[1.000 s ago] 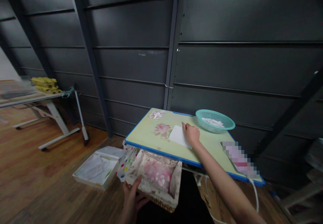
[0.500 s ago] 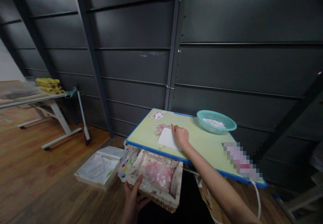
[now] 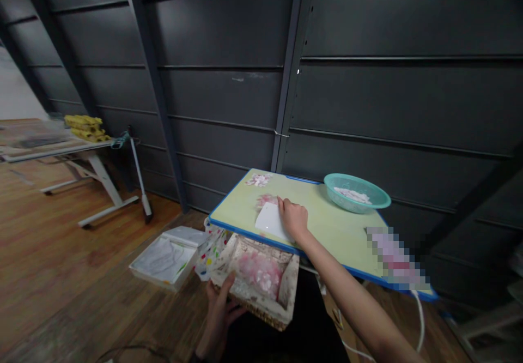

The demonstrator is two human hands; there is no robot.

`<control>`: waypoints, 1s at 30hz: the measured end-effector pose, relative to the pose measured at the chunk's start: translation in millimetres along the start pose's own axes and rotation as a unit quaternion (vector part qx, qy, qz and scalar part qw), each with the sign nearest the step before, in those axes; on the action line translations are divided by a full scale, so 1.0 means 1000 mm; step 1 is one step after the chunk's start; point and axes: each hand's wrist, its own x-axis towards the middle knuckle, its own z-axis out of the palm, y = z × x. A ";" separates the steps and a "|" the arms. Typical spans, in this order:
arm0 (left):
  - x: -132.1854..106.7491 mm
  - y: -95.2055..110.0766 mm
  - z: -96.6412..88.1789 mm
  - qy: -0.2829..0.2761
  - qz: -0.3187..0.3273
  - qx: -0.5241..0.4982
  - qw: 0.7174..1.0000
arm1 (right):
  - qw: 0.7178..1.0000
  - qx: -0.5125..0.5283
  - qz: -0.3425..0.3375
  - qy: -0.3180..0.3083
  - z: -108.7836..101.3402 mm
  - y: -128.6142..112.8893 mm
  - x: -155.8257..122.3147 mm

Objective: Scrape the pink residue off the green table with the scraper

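Note:
My right hand [image 3: 295, 220] is closed around a flat white scraper [image 3: 269, 221], which lies slanted on a pale yellow board [image 3: 333, 232] with a blue edge. Just beyond the scraper's far edge is a blurred patch of pink and white flakes [image 3: 266, 200]. Below the board's near edge, my left hand [image 3: 220, 306] grips the near left side of a woven basket [image 3: 291, 281] with a stained white lining. Inside it, a pink and white heap [image 3: 261, 271] lies under what looks like clear plastic. Some of my left fingers are hidden beneath the basket.
On the board are a pile of pinkish flakes [image 3: 258, 180], a teal bowl [image 3: 384, 198] holding white pieces, and a pixelated phone-like object with a white cable [image 3: 420, 325]. A shallow white box [image 3: 163, 259] sits on the floor at left. Behind stands a dark panelled wall [image 3: 220, 96].
The scraper has shifted slightly left and nearer across the board, with my right hand still on it. My left hand keeps hold of the basket. The camera view has moved a little.

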 end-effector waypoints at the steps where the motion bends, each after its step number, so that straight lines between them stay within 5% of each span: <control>1: 0.000 0.000 0.000 -0.004 0.000 0.000 1.000 | 1.000 0.000 -0.003 0.002 0.000 0.001 -0.001; 10: 0.001 -0.001 -0.001 0.002 0.005 0.004 1.000 | 1.000 0.010 -0.019 0.012 0.005 0.006 -0.005; 20: -0.001 0.000 0.000 -0.001 0.000 -0.005 1.000 | 0.996 -0.033 0.072 0.033 -0.001 0.040 0.043; 30: 0.006 -0.004 -0.002 0.002 -0.007 -0.012 1.000 | 0.997 -0.034 0.060 0.019 0.007 0.043 0.044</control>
